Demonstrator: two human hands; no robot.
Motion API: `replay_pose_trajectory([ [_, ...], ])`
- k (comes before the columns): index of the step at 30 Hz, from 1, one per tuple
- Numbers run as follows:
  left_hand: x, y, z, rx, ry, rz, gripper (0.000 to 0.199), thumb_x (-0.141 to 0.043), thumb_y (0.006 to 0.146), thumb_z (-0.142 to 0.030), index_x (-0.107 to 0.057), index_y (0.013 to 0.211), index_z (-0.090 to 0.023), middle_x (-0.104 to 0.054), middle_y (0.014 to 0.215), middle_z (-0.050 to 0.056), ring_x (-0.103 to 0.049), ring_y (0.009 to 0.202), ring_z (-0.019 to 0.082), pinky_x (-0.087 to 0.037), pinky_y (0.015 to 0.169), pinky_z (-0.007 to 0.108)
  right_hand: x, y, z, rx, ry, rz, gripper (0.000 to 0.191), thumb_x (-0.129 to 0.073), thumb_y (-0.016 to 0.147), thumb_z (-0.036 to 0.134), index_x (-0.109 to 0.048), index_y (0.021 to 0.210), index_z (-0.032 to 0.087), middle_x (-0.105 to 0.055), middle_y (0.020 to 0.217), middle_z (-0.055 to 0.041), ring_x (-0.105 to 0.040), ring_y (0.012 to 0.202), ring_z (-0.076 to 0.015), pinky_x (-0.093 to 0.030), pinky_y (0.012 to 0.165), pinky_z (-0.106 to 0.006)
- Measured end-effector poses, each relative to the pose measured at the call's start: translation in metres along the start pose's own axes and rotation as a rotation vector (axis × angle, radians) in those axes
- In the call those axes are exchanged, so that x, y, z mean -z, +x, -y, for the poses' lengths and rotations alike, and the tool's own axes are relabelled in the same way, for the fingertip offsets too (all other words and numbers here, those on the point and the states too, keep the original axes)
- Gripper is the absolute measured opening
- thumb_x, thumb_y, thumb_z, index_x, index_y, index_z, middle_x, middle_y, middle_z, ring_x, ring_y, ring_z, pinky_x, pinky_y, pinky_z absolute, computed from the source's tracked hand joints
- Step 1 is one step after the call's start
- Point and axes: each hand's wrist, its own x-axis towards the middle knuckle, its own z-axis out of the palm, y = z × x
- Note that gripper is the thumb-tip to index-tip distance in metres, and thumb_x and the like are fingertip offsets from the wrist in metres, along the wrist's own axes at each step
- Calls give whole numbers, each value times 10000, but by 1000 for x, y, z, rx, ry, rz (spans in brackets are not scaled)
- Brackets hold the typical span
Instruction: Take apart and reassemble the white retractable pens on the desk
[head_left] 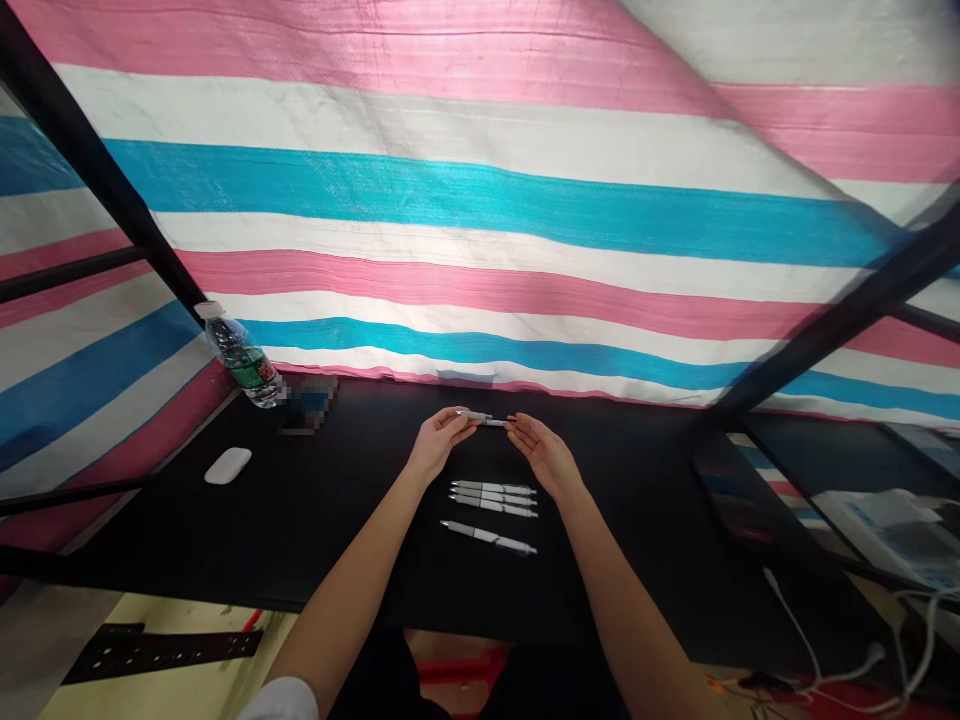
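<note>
View: head.
Work in hand: both hands are working at the centre of the frame, holding slim pen pieces close together above the black counter; whether the pieces are joining or coming apart, I cannot tell.
Left hand: its fingertips are pinching narrowly on a white-and-grey pen piece.
Right hand: its fingertips are closing narrowly around the dark right end of a second slim piece, its other fingers partly extending.
Handling: from this hold, any adjustment is probably calling for light fingertip control and steady alignment, since the pieces are slim.
Grouped pens: three are lying side by side just below the hands, tips pointing left.
Separate pen: it is lying nearer the bottom of the frame, slanting down to the right.
Bottle label: green with red is showing on the clear bottle, left of the frame; its writing is staying too small to read.
Pen markings: dark marks are showing near the right ends, none readable.
White case: it is resting at the left, showing no readable brand.
</note>
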Motion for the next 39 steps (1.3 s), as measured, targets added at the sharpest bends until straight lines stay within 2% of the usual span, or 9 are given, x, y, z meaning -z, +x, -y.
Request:
replay_pose_trajectory([
  [9,-5,-4,1,15,49,58,278,-780,706,-301,-665,894,-131,-727,863,82,-695,891,218,-495,935,408,-6,-5,0,-17,-99,96,294,-714,767,358,-715,981,158,-728,1023,-108,-679,1012,-237,-526,919,-351],
  [15,-3,-2,-1,7,9,18,303,-785,697,-334,-651,884,-136,-728,882,78,-695,902,215,-498,930,393,-6,-4,2,19,-155,54,369,-721,751,348,-674,1083,195,-731,968,-72,-694,904,-206,-558,743,-295],
  [18,0,0,-3,1,-25,-11,313,-793,686,-335,-641,878,-141,-732,891,79,-696,902,213,-497,930,390,1,0,6,115,-217,-23,354,-715,737,380,-679,1036,194,-720,881,-53,-663,767,-168,-509,592,-245],
  [20,2,1,-4,3,-39,-28,311,-796,681,-330,-637,872,-142,-734,884,78,-696,904,214,-498,931,387,9,3,7,209,-344,-127,269,-702,726,378,-696,922,193,-686,778,-27,-598,659,-140,-461,544,-240],
  [23,3,2,-5,8,-51,-43,307,-797,679,-326,-632,861,-143,-735,872,76,-696,906,218,-499,932,387,23,7,6,336,-665,-326,122,-722,657,273,-690,760,218,-620,687,-7,-543,710,-167,-470,696,-293],
  [26,3,2,-6,10,-54,-50,301,-796,680,-317,-629,858,-140,-735,868,78,-697,902,220,-498,934,391,34,9,2,370,-1000,-417,94,-734,604,243,-667,670,236,-569,713,-22,-519,843,-219,-432,862,-374],
  [29,3,2,-6,7,-50,-51,297,-787,694,-310,-628,872,-134,-733,876,82,-696,902,223,-491,941,403,38,10,-2,321,-1260,-360,96,-725,622,293,-674,673,230,-552,759,-41,-516,864,-244,-408,870,-411],
  [33,4,2,-5,10,-53,-47,289,-780,705,-302,-627,880,-130,-733,886,86,-695,906,222,-491,940,401,36,7,-2,321,-1479,-226,73,-660,674,291,-653,676,218,-566,819,-61,-519,868,-249,-411,789,-374],
  [39,5,2,-5,11,-52,-52,280,-776,712,-294,-626,881,-129,-734,871,82,-698,892,214,-500,921,385,27,3,3,294,-1267,-151,134,-561,765,341,-557,706,221,-592,654,-5,-543,631,-170,-419,623,-294],
])
